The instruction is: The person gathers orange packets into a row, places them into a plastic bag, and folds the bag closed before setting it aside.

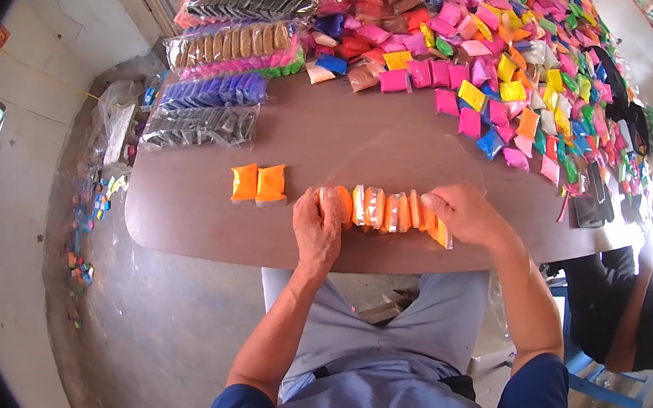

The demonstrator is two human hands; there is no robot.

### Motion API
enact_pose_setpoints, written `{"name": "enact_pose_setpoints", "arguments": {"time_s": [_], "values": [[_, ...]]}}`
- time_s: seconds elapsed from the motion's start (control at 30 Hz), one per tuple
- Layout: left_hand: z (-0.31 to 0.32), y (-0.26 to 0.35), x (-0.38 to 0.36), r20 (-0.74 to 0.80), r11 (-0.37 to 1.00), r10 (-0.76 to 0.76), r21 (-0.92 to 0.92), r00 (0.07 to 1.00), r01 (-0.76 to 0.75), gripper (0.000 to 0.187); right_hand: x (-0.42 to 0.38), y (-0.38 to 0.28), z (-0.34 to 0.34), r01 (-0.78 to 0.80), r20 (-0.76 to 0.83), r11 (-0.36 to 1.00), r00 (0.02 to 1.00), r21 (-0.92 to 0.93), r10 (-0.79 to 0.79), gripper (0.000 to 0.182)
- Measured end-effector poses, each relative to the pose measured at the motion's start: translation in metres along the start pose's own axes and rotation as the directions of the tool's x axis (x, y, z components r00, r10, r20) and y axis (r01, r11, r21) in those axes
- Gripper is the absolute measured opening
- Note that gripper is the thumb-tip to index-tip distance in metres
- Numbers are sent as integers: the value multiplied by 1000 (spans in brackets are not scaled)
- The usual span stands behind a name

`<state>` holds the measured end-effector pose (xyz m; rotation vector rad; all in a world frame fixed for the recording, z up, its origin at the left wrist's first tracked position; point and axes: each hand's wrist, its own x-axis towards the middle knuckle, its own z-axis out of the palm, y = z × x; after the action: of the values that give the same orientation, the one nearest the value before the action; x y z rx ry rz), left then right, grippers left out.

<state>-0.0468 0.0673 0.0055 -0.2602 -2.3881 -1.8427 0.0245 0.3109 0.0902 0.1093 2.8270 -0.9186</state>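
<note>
A row of small orange packets (383, 210) stands on edge near the front of the brown table (202, 182). My left hand (319, 225) closes on the left end of this row. At the right end, my right hand (462, 216) grips the last packets, one of which tilts downward. The row is pressed between both hands. Two more orange packets (258, 183) lie flat and side by side on the table, a little beyond my left hand. What the packets contain cannot be made out beyond its orange colour.
Clear bags of black packets (203, 126), blue packets (215, 92) and brown packets (230, 46) are stacked at the back left. A big heap of loose coloured packets (506, 76) covers the right side. Another person (632, 305) sits at the right. Packets (98, 203) litter the floor.
</note>
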Motion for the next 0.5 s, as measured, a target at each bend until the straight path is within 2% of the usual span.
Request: {"name": "enact_pose_setpoints", "arguments": {"time_s": [0.03,0.13,0.23,0.33,0.37,0.4,0.5], "values": [[1,-3,0,-14,1000,12,11,1000,-12,29,1,1,2,18,25,999,1000,-50,-17,39],[-3,-7,0,79,997,-75,14,994,75,25,-2,-7,1,-58,-45,998,997,3,58,42],[1,-14,-2,40,998,-67,22,997,66,24,-8,-22,-3,-56,-209,998,976,10,57,43],[0,-14,-1,43,999,-32,45,999,30,25,-9,-34,-12,-52,-223,999,974,-18,46,41],[4,-20,-1,-43,993,101,64,994,-98,23,-7,-34,-12,-39,-185,999,982,-36,32,41],[5,-16,-1,-73,990,127,74,989,-122,23,-6,-33,-13,-29,-147,998,989,-53,21,40],[-1,-6,-3,-27,994,90,66,996,-88,23,-5,-27,-9,-5,-129,997,992,-79,-5,37]]}}
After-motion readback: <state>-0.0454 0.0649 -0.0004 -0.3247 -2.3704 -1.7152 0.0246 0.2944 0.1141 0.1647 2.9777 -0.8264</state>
